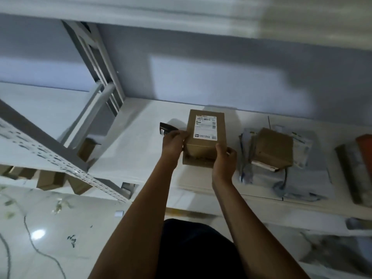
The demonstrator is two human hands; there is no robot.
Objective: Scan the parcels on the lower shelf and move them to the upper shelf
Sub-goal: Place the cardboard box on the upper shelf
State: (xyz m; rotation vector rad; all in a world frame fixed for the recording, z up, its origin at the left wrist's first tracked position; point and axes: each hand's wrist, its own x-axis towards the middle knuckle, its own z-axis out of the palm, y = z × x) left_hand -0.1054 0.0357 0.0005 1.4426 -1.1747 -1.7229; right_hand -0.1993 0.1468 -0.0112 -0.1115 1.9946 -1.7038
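Observation:
A brown cardboard parcel (203,141) with a white shipping label facing up is held over the white shelf (141,150). My left hand (174,143) holds its left side and also has a black scanner (166,128) tucked in it, sticking out to the left. My right hand (224,160) grips the parcel's near right corner. A second brown box (273,148) lies on a pile of grey mailer bags (302,178) to the right on the same shelf.
A grey perforated upright (50,156) and cross braces (94,63) stand at the left. More brown boxes (50,179) sit lower left. Dark and orange parcels (360,164) lie at the far right. A cable (40,252) runs over the tiled floor.

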